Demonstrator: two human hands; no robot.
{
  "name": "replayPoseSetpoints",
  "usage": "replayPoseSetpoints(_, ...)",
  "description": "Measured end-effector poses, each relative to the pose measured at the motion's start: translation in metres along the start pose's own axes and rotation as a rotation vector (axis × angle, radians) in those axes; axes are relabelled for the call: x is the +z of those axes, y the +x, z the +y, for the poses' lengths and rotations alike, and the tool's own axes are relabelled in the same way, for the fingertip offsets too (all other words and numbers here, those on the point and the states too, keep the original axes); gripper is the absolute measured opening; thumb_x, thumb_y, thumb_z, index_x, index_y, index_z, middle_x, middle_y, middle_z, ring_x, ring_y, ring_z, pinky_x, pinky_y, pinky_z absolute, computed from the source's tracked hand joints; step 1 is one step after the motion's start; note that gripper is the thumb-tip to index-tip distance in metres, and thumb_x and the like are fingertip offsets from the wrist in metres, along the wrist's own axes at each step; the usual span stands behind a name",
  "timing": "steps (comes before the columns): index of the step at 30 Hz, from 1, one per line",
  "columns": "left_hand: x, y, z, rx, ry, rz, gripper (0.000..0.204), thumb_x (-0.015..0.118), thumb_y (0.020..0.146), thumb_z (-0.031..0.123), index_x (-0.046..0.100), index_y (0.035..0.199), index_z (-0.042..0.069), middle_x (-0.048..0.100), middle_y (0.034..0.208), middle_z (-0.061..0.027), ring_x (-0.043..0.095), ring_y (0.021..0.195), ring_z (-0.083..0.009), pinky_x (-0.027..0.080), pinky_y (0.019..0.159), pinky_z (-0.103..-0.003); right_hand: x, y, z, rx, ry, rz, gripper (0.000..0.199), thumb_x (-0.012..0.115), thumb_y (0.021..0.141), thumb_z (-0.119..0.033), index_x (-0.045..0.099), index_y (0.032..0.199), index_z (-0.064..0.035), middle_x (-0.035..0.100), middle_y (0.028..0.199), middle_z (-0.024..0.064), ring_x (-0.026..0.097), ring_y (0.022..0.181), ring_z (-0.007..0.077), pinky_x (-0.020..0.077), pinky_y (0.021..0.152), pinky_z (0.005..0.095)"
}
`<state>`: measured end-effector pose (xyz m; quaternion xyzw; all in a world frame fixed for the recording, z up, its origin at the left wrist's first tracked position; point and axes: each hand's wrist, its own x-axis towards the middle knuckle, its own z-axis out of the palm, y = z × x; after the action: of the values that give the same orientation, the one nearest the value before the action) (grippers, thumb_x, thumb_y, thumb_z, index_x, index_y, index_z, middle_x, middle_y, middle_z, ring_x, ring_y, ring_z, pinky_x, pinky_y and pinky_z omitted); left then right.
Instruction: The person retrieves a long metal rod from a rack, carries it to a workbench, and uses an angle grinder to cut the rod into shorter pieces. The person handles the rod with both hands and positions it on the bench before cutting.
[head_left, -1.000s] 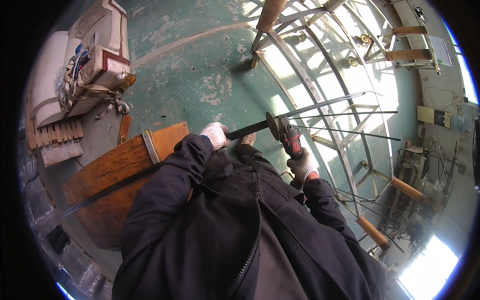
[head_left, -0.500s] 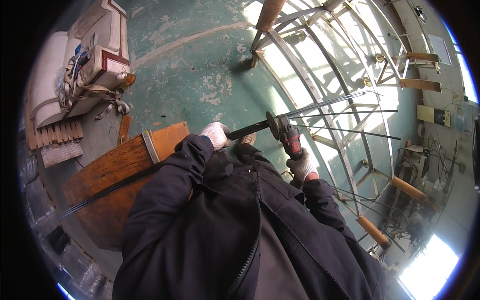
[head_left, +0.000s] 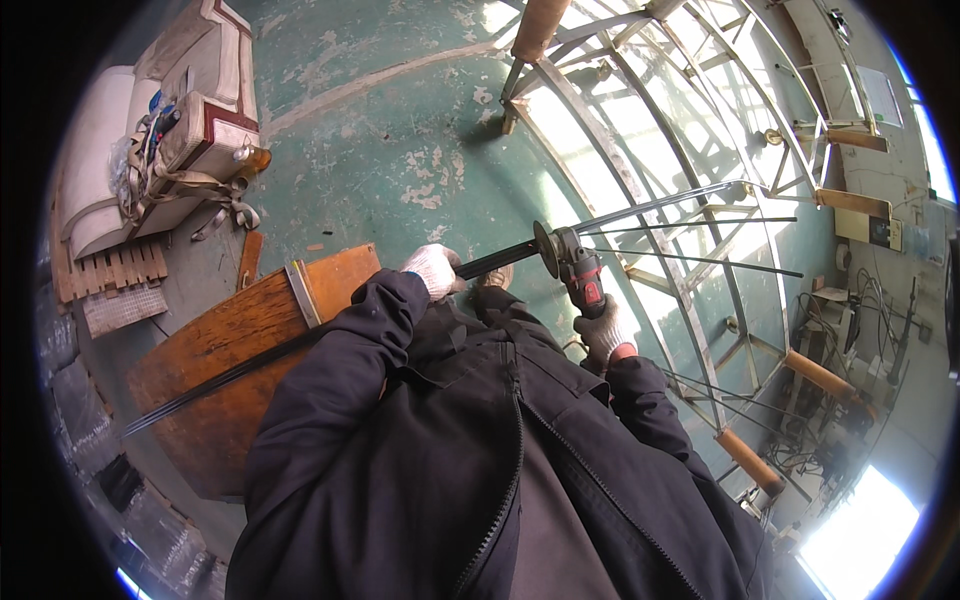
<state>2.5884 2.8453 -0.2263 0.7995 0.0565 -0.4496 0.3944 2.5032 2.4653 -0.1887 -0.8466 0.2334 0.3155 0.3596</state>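
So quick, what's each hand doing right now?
Left hand: gloved, closed around the bundle of thin metal rods.
Right hand: gloved, closed on the red angle grinder, disc at the rods.

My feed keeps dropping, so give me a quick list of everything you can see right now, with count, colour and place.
rods: a bundle, dark metal, lying across the board and out over the frame
grinder: one, red and black, disc at the rods
board: one, brown wood, left, under the rods
frame: one large, pale metal bars, upper right
floor: green, worn paint
armchair: one, whitish, top left, cluttered
pallet piece: one, pale wood, below the armchair
jacket: one, dark, bottom centre
left hand: white glove, gripping the rods
right hand: white glove, holding the grinder
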Motion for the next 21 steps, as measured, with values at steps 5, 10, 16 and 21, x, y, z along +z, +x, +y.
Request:
replayPoseSetpoints(5,0.000,0.002,-0.002,0.036,0.051,0.018,0.036,0.081,0.085,0.021,0.082,0.111,-0.005,0.077,0.074,-0.0145,0.076,0.065,-0.0223,0.059,0.064,-0.039,0.002,0.000,0.005,0.016,0.021,0.003,0.046,0.081,0.082,-0.013,0.062,0.121,0.0020,0.070,0.086,0.0121,0.069,0.069,0.0226,0.0575,0.064,0.0407)
replayPoseSetpoints(10,0.002,0.003,-0.002,0.021,0.058,0.001,0.039,0.082,0.085,0.020,0.082,0.115,-0.005,0.078,0.078,-0.0152,0.077,0.066,-0.0224,0.060,0.066,-0.039,0.008,0.006,0.017,0.005,0.022,0.049,0.042,0.083,0.079,-0.016,0.065,0.113,0.0017,0.072,0.085,0.0128,0.073,0.072,0.0263,0.0592,0.069,0.0411)
replayPoseSetpoints(16,0.001,0.002,-0.001,0.004,0.046,-0.005,0.045,0.082,0.085,0.019,0.081,0.122,-0.006,0.081,0.086,-0.0171,0.078,0.067,-0.0223,0.061,0.068,-0.039,0.011,0.011,0.028,0.005,0.022,0.038,0.042,0.083,0.079,-0.016,0.065,0.113,0.0019,0.073,0.088,0.0147,0.074,0.075,0.0270,0.0599,0.073,0.0414)
replayPoseSetpoints(21,-0.001,0.000,0.002,0.000,0.044,-0.021,0.047,0.082,0.085,0.020,0.081,0.124,-0.006,0.081,0.088,-0.0178,0.079,0.068,-0.0230,0.062,0.068,-0.039,0.011,0.010,0.025,-0.038,-0.005,0.055,0.042,0.083,0.079,-0.017,0.065,0.113,0.0021,0.074,0.091,0.0157,0.074,0.076,0.0270,0.0603,0.074,0.0414)
